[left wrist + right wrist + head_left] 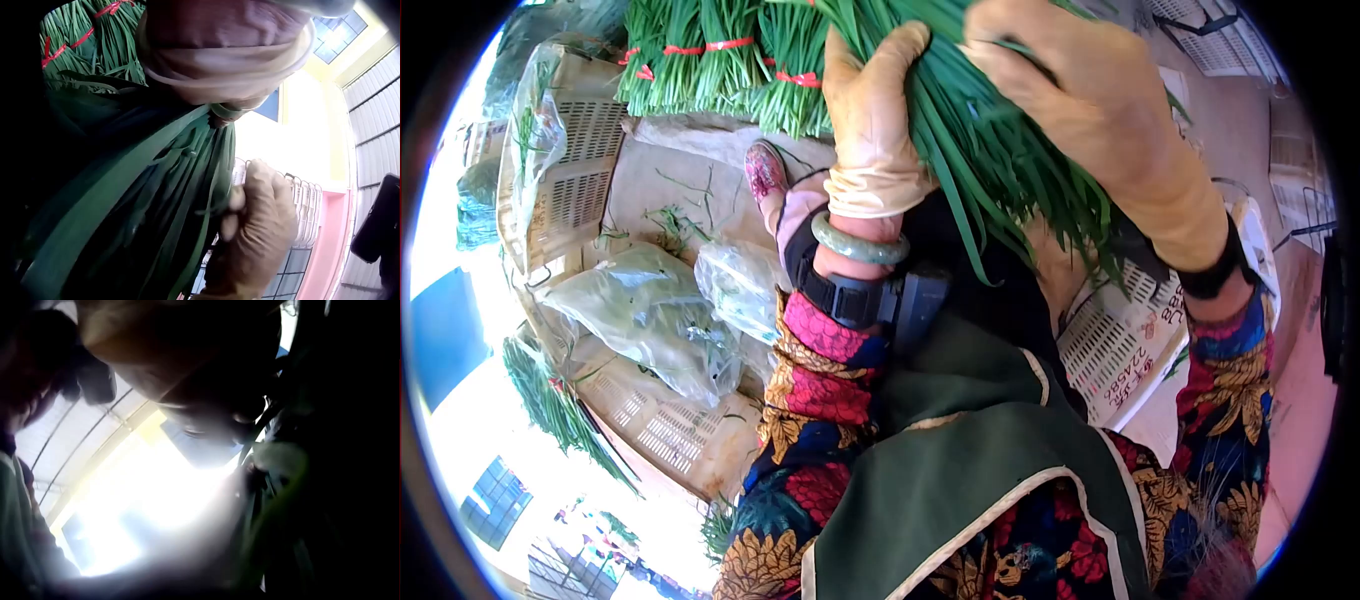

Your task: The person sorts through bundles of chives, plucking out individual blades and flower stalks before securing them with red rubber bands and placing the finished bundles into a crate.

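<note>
A large loose bunch of garlic chives (1000, 150), with long flat dark green leaves, lies across the person's lap in the head view. The gloved left hand (875, 120) grips it from the left side, thumb over the leaves. On the right, the gloved right hand (1090, 110) has its fingers curled at the bunch's upper part. In the left wrist view the right hand (256, 231) pinches at a thin leaf on the edge of the chives (156, 187). The right wrist view is mostly dark and blurred, so its fingertips are hidden there.
Chive bundles (700, 60) tied with red bands stand in a row at the top. Plastic crates (580, 140) line the left, with a clear plastic bag (650, 310) beside them. More chives (565, 410) lie at lower left. Another crate (1125, 345) sits under the right arm.
</note>
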